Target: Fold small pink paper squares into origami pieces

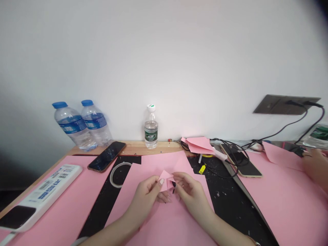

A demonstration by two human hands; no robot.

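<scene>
A small piece of folded pink paper (164,179) is held up between my two hands, above large pink sheets (164,225). My left hand (151,191) pinches its left side, thumb on top and other fingers partly beneath. On the right side, the thumb and fingers of my right hand (189,189) close on a raised flap of the same paper. The fold details between the fingertips are too small to make out.
Two blue-capped bottles (73,126), a phone (107,156) and a white device (41,196) lie left. A small bottle (151,131) stands by the wall. Folded pink paper (199,145), cables and another phone (242,160) are right. Another person's hand (316,165) is far right.
</scene>
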